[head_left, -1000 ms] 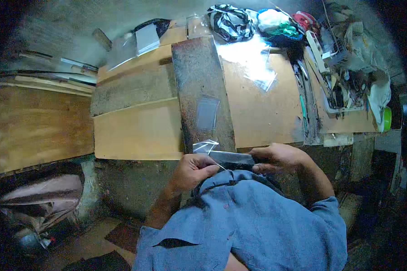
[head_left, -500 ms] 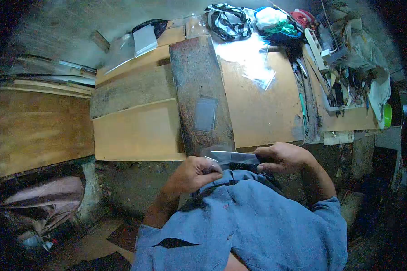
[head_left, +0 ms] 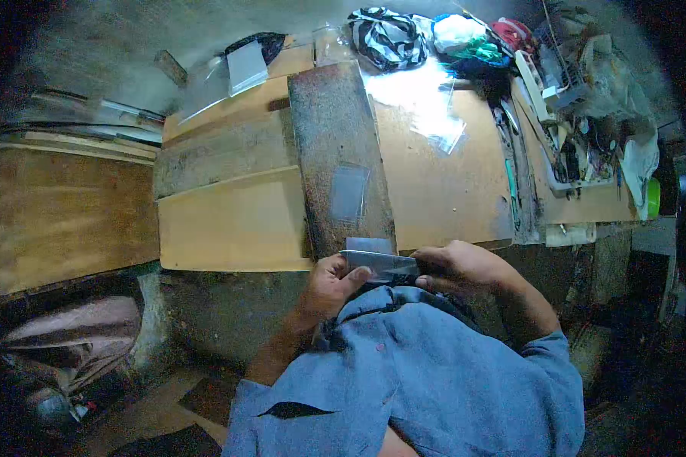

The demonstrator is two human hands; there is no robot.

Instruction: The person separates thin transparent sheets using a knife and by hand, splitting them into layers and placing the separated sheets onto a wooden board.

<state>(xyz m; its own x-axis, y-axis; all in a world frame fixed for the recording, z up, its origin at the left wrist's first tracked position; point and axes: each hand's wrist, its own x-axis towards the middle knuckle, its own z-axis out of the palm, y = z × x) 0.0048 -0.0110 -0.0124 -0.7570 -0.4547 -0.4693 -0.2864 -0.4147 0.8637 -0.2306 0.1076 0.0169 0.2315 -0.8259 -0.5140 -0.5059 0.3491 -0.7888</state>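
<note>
Just in front of my shirt, my left hand (head_left: 335, 282) pinches the left end of a thin clear plastic piece (head_left: 381, 264), its thumb on top. My right hand (head_left: 461, 266) has its fingers closed round the right end of the same piece. A flat translucent sheet (head_left: 370, 244) shows just beyond it, at the near end of a dark worn board (head_left: 331, 118); whether it is joined to the held piece cannot be made out. Farther up that board lies a small stack of clear sheets (head_left: 349, 193).
Shiny clear sheets (head_left: 446, 137) lie on the right panel under bright glare. A tray of tools (head_left: 583, 179) and a green container (head_left: 652, 199) are at the right. Plastic bags (head_left: 389, 38) line the back, and a white pad (head_left: 247, 67) lies back left.
My left hand has shifted slightly, its thumb now flat on the plastic. The held piece has moved a little left, and a translucent sheet now shows flat beyond it.
</note>
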